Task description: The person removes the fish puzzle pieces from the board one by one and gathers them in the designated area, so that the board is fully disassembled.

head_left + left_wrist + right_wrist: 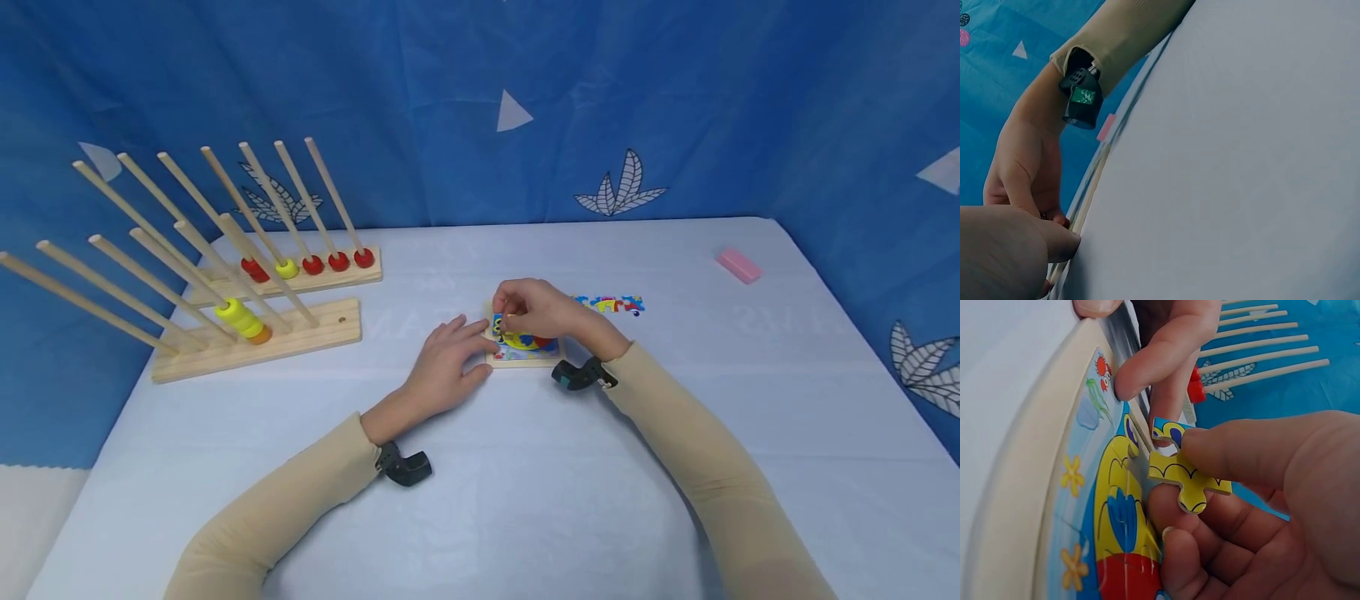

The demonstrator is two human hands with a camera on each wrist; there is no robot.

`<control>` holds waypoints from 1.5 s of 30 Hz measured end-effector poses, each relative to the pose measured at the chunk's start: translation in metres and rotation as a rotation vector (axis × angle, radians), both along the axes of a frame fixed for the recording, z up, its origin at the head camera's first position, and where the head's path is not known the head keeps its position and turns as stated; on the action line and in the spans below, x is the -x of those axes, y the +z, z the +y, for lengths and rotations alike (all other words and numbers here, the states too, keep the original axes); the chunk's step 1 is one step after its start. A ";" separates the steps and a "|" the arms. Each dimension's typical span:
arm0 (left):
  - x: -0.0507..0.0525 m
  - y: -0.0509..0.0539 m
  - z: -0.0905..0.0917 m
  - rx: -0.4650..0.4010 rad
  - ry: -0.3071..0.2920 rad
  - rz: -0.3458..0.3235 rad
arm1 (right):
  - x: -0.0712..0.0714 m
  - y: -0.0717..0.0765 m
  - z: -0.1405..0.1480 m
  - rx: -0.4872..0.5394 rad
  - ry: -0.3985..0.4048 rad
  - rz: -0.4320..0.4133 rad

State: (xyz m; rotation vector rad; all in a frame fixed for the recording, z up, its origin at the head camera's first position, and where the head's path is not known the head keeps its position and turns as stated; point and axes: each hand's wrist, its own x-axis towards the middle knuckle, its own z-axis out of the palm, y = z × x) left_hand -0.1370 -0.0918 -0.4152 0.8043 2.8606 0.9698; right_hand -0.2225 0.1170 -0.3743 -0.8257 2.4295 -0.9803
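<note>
My right hand [536,307] pinches a yellow jigsaw piece [1188,478] with a bit of blue between thumb and fingers, just over a small wooden-framed puzzle [525,363]. In the right wrist view, the puzzle picture [1116,512] has yellow and red parts on blue, with starfish and a crab along one side. My left hand [442,367] lies at the puzzle's left side, its fingers spread and fingertips touching the frame. The left wrist view gives only the frame's thin edge [1088,194], beside both hands.
More colourful jigsaw pieces [611,305] lie right behind my right hand. A pink block [738,265] sits at the back right. On the left stand two wooden peg racks, the front one [330,325] with yellow and orange beads, the rear one [375,268] with red and yellow beads.
</note>
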 end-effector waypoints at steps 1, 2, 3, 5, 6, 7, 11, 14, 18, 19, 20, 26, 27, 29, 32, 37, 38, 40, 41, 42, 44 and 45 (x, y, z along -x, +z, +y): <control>0.000 0.000 0.000 0.001 0.002 0.000 | 0.000 0.000 0.001 0.003 0.000 -0.004; 0.000 0.000 0.000 0.003 0.004 -0.002 | 0.000 0.000 0.001 0.006 0.001 -0.007; 0.000 0.000 0.001 0.003 0.005 -0.003 | 0.000 0.000 0.002 0.007 -0.002 -0.008; 0.000 0.000 0.001 0.006 0.004 -0.001 | 0.000 0.001 0.004 0.011 -0.012 -0.012; 0.001 0.000 0.002 0.006 0.004 -0.001 | 0.000 0.001 0.004 0.010 -0.019 -0.014; 0.001 0.000 0.002 0.006 0.005 0.000 | 0.000 0.001 0.005 0.009 -0.025 -0.017; 0.000 0.001 0.001 0.007 0.013 0.001 | -0.001 0.001 0.009 0.016 -0.035 -0.043; 0.000 0.001 0.001 0.008 0.019 -0.009 | -0.002 0.001 0.011 0.033 -0.033 -0.055; 0.000 0.001 0.002 0.003 0.016 -0.016 | -0.002 0.004 0.017 0.043 -0.070 -0.069; 0.000 0.001 0.002 0.001 0.014 -0.016 | -0.003 0.005 0.020 0.040 -0.087 -0.070; 0.000 0.001 0.003 0.003 0.013 -0.017 | -0.003 0.007 0.023 0.036 -0.108 -0.072; 0.000 0.000 0.002 0.015 0.017 -0.018 | -0.008 0.010 0.052 0.039 -0.207 -0.093; 0.000 0.000 0.002 0.015 0.020 -0.017 | -0.009 0.008 0.058 0.038 -0.221 -0.096; 0.000 0.000 0.001 0.018 0.023 -0.016 | -0.011 0.007 0.070 0.018 -0.255 -0.102; -0.001 -0.001 0.001 0.019 0.024 -0.020 | -0.016 0.003 0.083 -0.034 -0.295 -0.106; -0.002 -0.001 0.000 0.019 0.022 -0.015 | -0.022 -0.002 0.095 -0.103 -0.323 -0.084; -0.002 -0.001 -0.001 0.019 0.022 -0.012 | -0.023 -0.003 0.096 -0.110 -0.324 -0.068; -0.002 0.000 -0.001 0.018 0.021 -0.009 | -0.023 -0.004 0.097 -0.145 -0.341 -0.022; -0.002 0.000 -0.001 0.018 0.020 -0.007 | -0.023 -0.004 0.097 -0.163 -0.354 0.002; -0.001 -0.001 -0.001 0.018 0.020 -0.007 | -0.023 -0.004 0.097 -0.182 -0.368 0.025; -0.001 0.000 -0.001 0.021 0.018 -0.007 | -0.023 -0.004 0.096 -0.214 -0.397 0.056; -0.001 0.000 -0.001 0.021 0.018 -0.008 | -0.024 -0.005 0.095 -0.228 -0.412 0.068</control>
